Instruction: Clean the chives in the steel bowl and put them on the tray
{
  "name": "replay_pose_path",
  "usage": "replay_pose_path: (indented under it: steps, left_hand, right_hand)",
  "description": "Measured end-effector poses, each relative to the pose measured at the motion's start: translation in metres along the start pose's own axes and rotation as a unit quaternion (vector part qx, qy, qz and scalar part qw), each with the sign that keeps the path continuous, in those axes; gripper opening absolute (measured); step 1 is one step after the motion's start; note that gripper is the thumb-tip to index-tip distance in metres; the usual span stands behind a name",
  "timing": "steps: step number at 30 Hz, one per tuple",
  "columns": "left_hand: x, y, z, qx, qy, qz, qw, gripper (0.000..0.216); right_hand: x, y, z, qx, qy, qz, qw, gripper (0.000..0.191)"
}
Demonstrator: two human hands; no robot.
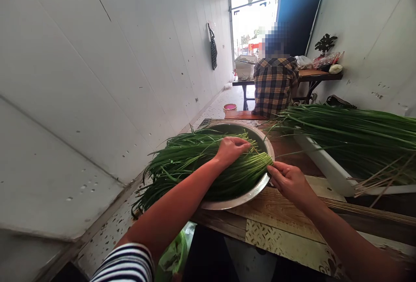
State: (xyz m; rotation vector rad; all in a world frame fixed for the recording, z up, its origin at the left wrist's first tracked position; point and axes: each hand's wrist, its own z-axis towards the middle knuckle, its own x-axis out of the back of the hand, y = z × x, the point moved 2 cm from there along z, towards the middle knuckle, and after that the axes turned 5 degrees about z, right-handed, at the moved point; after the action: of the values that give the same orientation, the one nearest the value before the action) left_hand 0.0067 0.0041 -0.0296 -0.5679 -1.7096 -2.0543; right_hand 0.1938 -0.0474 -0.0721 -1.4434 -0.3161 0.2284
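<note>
A metal bowl [227, 206] holds a heap of long green garlic chives [191, 149], their leafy tips hanging over its left side. Over the bowl, my left hand [231, 148] has its thumb and fingers pinched together on the pale stems. At the bowl's right rim, my right hand [287, 180] pinches the cut ends of a gathered bunch of chives [253, 165]. The fingertips of both hands partly hide what lies between them.
On the right, a white tray [320, 160] bears more chives [351, 126] and thin bamboo skewers [386, 180]. The patterned wooden table [282, 225] runs beneath. Ahead, a person in a plaid shirt [274, 84] sits facing away at another table [320, 73]. A wall [136, 78] stands left.
</note>
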Motion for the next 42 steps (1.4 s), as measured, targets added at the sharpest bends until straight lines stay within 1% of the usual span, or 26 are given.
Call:
replay_pose_path:
  steps: [8, 14, 20, 29, 34, 42]
  left_hand:
    - [-0.0005, -0.0018, -0.0005, 0.002, -0.003, -0.034, 0.999, 0.021]
    - [-0.0005, 0.0004, -0.0025, 0.012, -0.009, -0.039, 0.999, 0.019]
    - [-0.0022, -0.0036, -0.0009, 0.024, -0.010, -0.028, 0.999, 0.021]
    - [-0.0012, -0.0050, 0.0006, 0.026, 0.006, 0.006, 1.000, 0.024]
    - [-0.0009, -0.0028, -0.0002, 0.013, 0.003, 0.008, 1.000, 0.023]
    - [-0.0019, -0.0029, -0.0019, 0.012, 0.011, 0.002, 1.000, 0.021]
  right_hand:
    - [-0.0015, -0.0065, -0.0009, -0.012, 0.005, -0.002, 1.000, 0.036]
    - [-0.0019, -0.0083, -0.0025, -0.018, 0.007, -0.009, 1.000, 0.036]
    - [-0.0009, -0.0057, -0.0020, -0.010, 0.001, -0.013, 1.000, 0.034]
    - [-0.0003, -0.0059, -0.0019, -0.006, 0.003, -0.018, 1.000, 0.033]
    - [-0.0008, -0.0045, -0.0014, -0.011, -0.004, -0.004, 1.000, 0.034]
    - [0.0001, -0.0038, -0.0018, -0.010, 0.000, -0.021, 1.000, 0.034]
